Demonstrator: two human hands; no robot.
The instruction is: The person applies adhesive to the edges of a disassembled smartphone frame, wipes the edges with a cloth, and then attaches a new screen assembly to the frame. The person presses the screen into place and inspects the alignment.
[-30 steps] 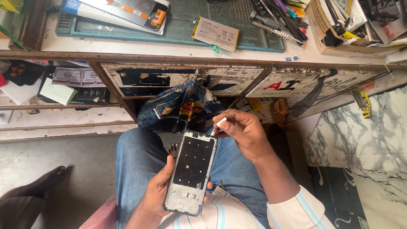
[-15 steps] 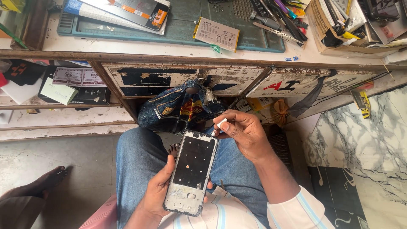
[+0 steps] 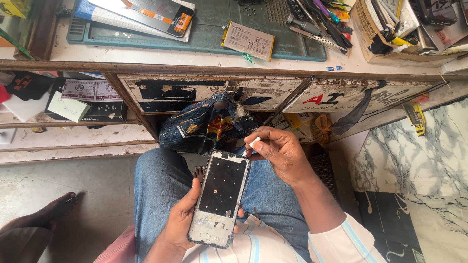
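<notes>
Over the lap, head view: left hand (image 3: 183,219) cradles a stripped phone frame (image 3: 220,197) from below, palm under its lower half, thumb along the left edge, fingers curled round the back; the frame lies tilted, top end away from the body, dark inner plate facing up, bare metal and small cut-outs at the bottom end. Right hand (image 3: 280,151) sits at the frame's top right corner, fingers pinched closed on a small white tool (image 3: 253,142) whose tip meets that corner. Against the two earlier pictures of the same view: frame, both hands and tool keep the same places and the same grip; the only difference is a slight shift of the right fingers about the tool, too small to read as a stroke. Judged from that, the work at the top corner is continuing, not finished and not abandoned. Beneath: blue jeans (image 3: 161,185) on both knees, striped shirt sleeve (image 3: 341,241) at the right forearm. Ahead of the knees: a crumpled dark printed bag (image 3: 204,124) under the worn surface (image 3: 302,63). On the surface, well apart from the hands: a teal work mat (image 3: 204,34), a flat phone battery (image 3: 248,40), a boxed screen panel (image 3: 146,14), a cluster of hand tools (image 3: 317,22). At lower left, a bare foot (image 3: 53,214) of another person on the floor.
</notes>
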